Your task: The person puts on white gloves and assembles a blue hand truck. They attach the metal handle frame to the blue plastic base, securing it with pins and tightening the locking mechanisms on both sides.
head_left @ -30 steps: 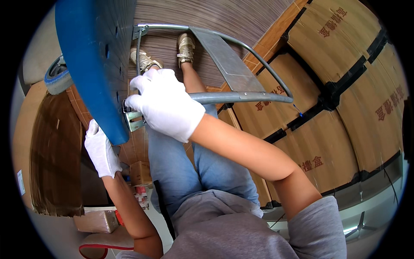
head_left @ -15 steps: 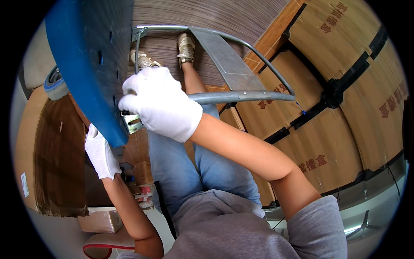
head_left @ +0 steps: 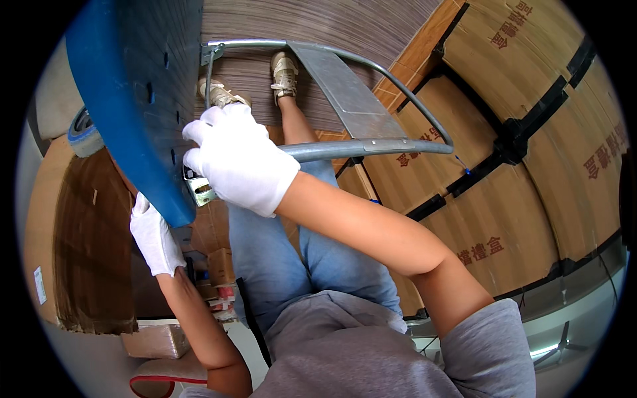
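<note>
I see a blue platform (head_left: 123,113) of a hand cart standing on edge at upper left, its face of small slots turned toward the middle. A bent metal tube handle (head_left: 398,145) runs out from it to the right, a flat grey plate (head_left: 352,93) spanning its two sides. The white-gloved right hand (head_left: 239,156) lies over the handle's near end, just beside a metal bracket (head_left: 202,192), fingers partly bent — I cannot tell whether they close on anything. The gloved left hand (head_left: 156,233) is at the platform's lower corner, fingers curled and partly hidden — its hold I cannot tell either. Behind the platform sits a grey-and-blue wheel (head_left: 85,134). Farther out, large taped cardboard boxes (head_left: 497,225) fill the right side; another brown carton (head_left: 93,232) stands at left.
</note>
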A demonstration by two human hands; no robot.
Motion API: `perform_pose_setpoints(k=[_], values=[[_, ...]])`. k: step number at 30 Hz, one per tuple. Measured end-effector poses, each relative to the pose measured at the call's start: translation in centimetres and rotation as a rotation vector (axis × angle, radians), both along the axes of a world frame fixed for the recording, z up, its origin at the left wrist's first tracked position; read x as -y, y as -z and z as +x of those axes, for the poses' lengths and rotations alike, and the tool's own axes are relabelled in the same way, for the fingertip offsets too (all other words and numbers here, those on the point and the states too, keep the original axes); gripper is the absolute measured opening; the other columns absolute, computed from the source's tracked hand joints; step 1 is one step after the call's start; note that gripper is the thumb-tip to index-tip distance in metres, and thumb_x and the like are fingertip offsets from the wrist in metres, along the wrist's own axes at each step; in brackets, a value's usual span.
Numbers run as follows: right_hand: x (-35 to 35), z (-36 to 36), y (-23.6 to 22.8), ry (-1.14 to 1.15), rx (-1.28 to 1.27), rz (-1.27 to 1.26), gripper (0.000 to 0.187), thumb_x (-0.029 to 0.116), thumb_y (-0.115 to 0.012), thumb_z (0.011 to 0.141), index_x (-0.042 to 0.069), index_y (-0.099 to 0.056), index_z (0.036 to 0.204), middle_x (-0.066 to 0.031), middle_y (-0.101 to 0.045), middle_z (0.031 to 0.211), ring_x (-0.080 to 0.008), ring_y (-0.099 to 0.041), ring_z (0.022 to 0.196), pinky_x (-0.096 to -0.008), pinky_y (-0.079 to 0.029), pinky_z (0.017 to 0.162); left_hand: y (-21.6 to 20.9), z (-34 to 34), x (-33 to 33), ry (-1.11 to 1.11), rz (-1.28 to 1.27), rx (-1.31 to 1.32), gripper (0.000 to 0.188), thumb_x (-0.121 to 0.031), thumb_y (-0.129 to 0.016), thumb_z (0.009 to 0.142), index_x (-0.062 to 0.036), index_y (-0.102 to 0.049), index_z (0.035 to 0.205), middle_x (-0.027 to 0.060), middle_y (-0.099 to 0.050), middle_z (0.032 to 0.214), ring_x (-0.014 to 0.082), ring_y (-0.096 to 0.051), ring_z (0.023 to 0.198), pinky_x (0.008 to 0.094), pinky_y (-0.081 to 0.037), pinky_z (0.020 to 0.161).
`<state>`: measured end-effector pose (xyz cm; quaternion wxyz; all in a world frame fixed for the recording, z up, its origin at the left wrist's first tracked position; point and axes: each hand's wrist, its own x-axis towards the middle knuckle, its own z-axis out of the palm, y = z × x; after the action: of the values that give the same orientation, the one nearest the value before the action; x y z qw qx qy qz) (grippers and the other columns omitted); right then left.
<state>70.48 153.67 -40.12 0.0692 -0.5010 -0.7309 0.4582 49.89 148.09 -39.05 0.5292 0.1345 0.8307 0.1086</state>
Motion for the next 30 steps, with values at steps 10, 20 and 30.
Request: perform_pose_setpoints(k=[10,20,30], values=[[0.4,-0.3,0.2,0.037,-0.027,-0.043,0.017,0.005,-0.062,0.069,0.011,-0.072,0.082,-0.0053,-0.064,0.097,-0.0246,-0.06,0.091,-0.0394,-0.044,0.083,-0.3,-0.1,-0.4,0.111,0.0,-0.041,0.015,-0.008,-0.059,0.091,-0.0007,-0.067,0.101,0.0026,-0.064,0.088,0.0085,-0.058,0.075,0.0223,-0.046,0.067],[1.2,-0.7,0.6,0.113,-0.015,0.081,0.007,0.013,-0.062,0.07,0.012,-0.068,0.073,-0.0039,-0.063,0.087,-0.0223,-0.059,0.086,-0.0357,-0.045,0.075,-0.4,-0.1,-0.8,0.209,0.061,-0.077,0.009,-0.006,-0.058,0.089,0.0003,-0.065,0.09,-0.001,-0.06,0.081,0.0058,-0.051,0.07,0.0213,-0.041,0.061],[1.3,-0.5,0.2,0.107,-0.047,-0.027,0.016,0.005,-0.061,0.071,0.011,-0.07,0.083,-0.0057,-0.065,0.1,-0.0237,-0.06,0.094,-0.0391,-0.045,0.083,-0.3,-0.4,-0.6,0.209,0.004,-0.035,0.018,-0.011,-0.055,0.094,0.0011,-0.064,0.102,0.0013,-0.063,0.092,0.0072,-0.055,0.08,0.0214,-0.043,0.072]])
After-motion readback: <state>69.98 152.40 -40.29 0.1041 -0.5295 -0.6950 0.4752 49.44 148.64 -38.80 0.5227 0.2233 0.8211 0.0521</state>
